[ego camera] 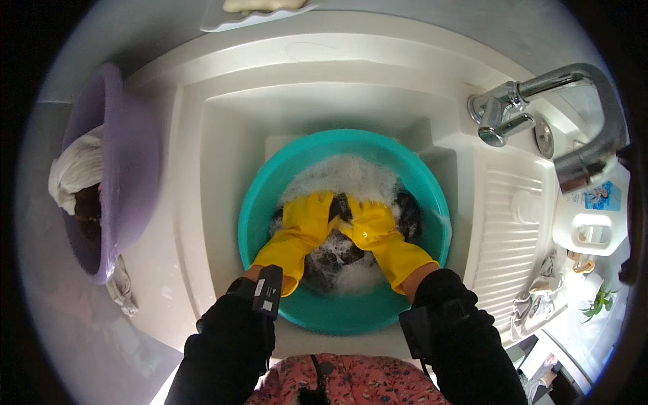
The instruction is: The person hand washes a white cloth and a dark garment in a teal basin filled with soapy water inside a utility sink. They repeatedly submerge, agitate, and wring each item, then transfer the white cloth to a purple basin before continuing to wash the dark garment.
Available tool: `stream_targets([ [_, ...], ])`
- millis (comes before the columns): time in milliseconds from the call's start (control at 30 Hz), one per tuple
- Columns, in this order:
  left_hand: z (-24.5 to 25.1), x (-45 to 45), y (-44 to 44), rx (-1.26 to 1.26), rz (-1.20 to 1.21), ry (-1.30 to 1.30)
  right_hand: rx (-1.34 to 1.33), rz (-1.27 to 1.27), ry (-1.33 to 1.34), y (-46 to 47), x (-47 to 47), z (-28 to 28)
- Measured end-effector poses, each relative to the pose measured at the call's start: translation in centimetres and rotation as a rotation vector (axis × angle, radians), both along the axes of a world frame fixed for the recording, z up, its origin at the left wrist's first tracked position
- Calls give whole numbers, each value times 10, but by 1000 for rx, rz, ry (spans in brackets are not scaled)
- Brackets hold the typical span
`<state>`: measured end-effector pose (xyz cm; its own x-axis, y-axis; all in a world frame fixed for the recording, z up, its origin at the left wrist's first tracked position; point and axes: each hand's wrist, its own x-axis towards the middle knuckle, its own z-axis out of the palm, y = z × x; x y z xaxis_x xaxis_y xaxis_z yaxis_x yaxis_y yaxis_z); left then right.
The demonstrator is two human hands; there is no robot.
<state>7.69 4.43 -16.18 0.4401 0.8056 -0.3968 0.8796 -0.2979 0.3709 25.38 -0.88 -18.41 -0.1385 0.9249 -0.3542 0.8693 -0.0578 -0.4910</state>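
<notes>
A round teal plastic basin (253, 202) stands in the white sink (223, 152), holding soapy water and dark wet cloth (324, 266). Both hands wear yellow rubber gloves and reach down into the basin side by side, thumbs close together. My left hand (307, 217) presses against the dark cloth on the left. Beside it, my right hand (372, 223) touches the cloth from the right. Thick white foam (344, 172) covers the water beyond the gloves. Fingertips of both hands are lost in foam and cloth, so their grip is hidden.
On the left a tilted purple basin (131, 167) holds a white cloth (78, 167) and dark items. A chrome faucet (506, 109) rises at the upper right. Right of the sink are a ribbed washboard (511, 238), a white jug (582, 223) and crumpled cloths (539, 298).
</notes>
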Motion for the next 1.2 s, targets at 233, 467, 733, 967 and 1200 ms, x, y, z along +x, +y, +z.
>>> stream_targets([
  [233, 22, 27, 63, -392, 135, 272, -50, -204, -39, 57, 7, -7],
  [467, 101, -23, 31, -12, 142, -284, 568, 45, 141, 11, 36, 36],
  [733, 213, -59, -43, 91, 498, -632, 469, -202, 267, -40, 70, 111],
  [967, 274, -62, -78, 262, 683, -1110, 621, -136, 470, -48, 107, 237],
  [1200, 298, -76, -109, 455, 677, -1158, 662, -99, 571, -63, 107, 319],
])
